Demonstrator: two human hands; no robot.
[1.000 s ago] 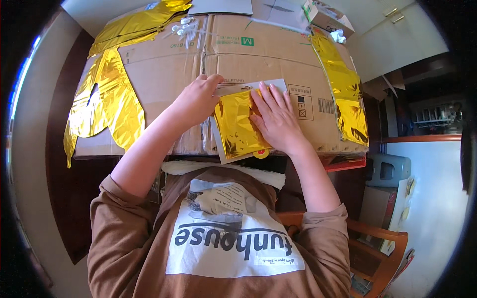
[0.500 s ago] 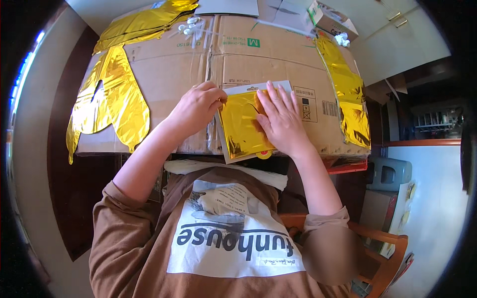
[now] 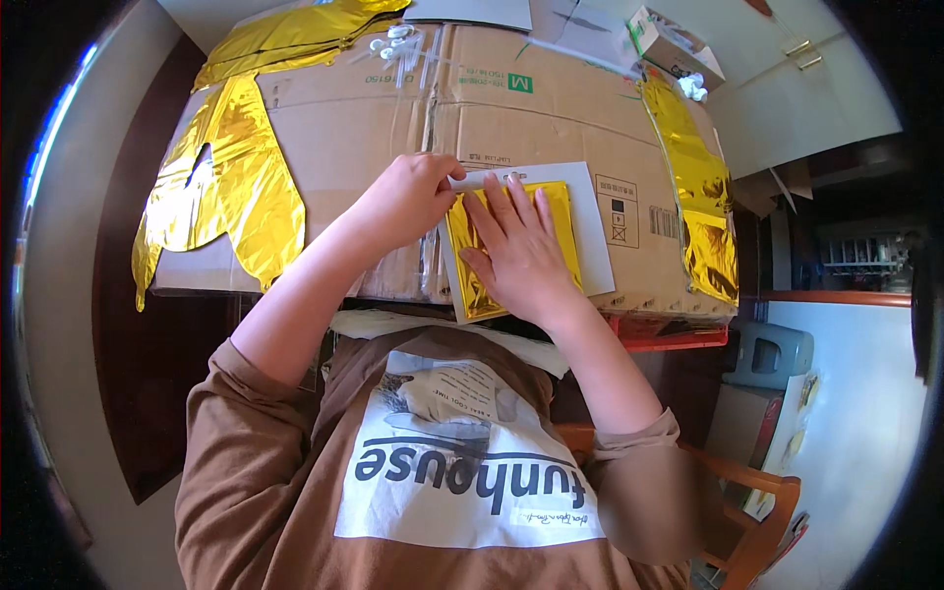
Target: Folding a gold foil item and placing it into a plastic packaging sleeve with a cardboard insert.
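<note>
The right hand (image 3: 521,258) lies open, fingers spread and palm down, on a folded, shiny gold foil packet (image 3: 472,297). The left hand (image 3: 413,200) is curled at the packet's upper left corner; whether its fingertips pinch foil or card, I cannot tell. The packet rests on a flat, white rectangular card (image 3: 594,248) with a slot near its top edge, at the near side of a brown printed cardboard surface (image 3: 344,123). The step in hand looks like pressing the foil flat against the card. The next move seems to call for light, even pressure and a steadied corner, since slick film could slide or crease. Farther out lie a large gold foil shape (image 3: 267,202) on the left and a narrow gold foil strip (image 3: 710,258) on the right.
</note>
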